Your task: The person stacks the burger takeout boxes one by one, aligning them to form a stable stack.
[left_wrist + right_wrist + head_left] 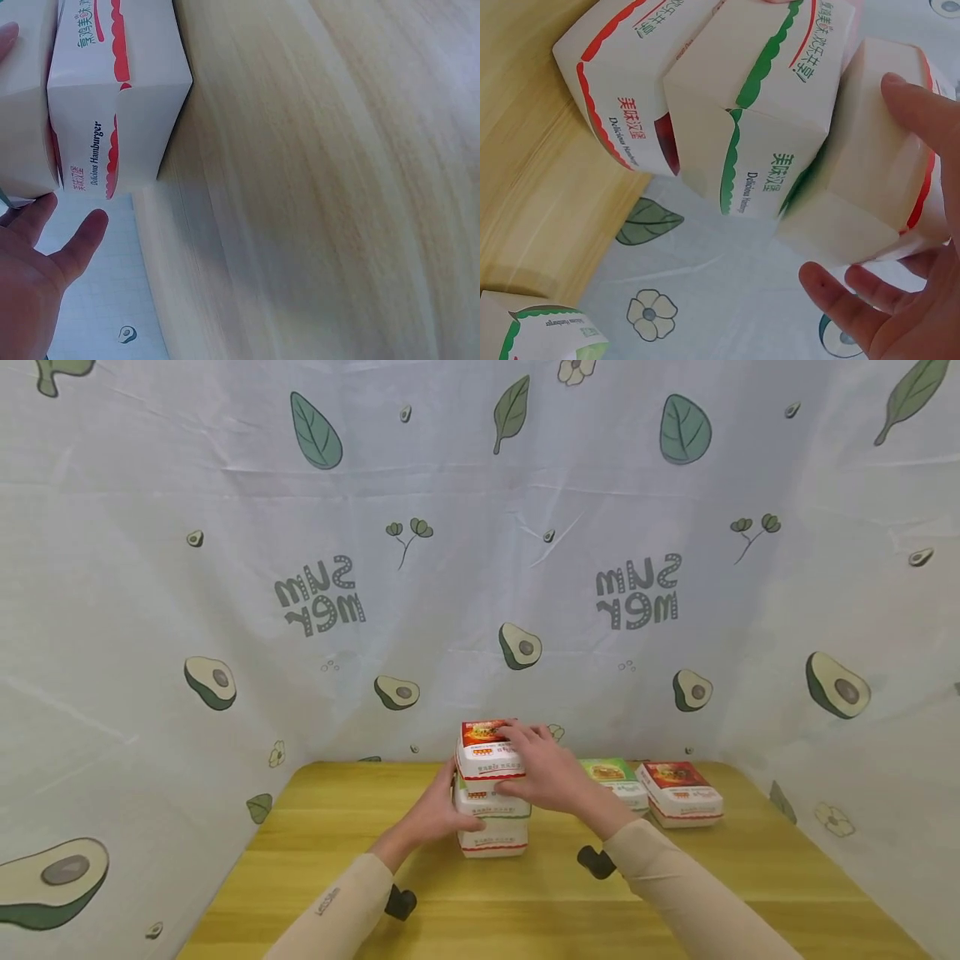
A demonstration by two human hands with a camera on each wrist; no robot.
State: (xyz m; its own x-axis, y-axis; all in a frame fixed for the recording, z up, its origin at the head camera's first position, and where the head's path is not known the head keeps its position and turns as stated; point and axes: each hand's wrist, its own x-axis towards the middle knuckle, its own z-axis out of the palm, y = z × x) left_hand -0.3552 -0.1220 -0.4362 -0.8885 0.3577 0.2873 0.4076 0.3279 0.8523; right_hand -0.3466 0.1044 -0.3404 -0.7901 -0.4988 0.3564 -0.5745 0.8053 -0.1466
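Note:
Three white hamburger boxes stand stacked near the table's back edge in the head view. My right hand [551,768] grips the top box [487,762], which has red trim and a red printed lid, with its thumb on the front and its fingers over the far side. In the right wrist view this box sits tilted against the green-trimmed middle box [772,97]. My left hand [435,810] holds the middle box from the left, thumb across its front and fingers behind. Beneath is the red-trimmed bottom box [495,841], upright on the table and bare of fingers in the left wrist view.
Right of the stack, a green-topped box [617,774] and a red-topped box [682,793] stand side by side on the wooden table [555,910]. A pale curtain [450,610] printed with avocados and leaves hangs behind the table and along its sides.

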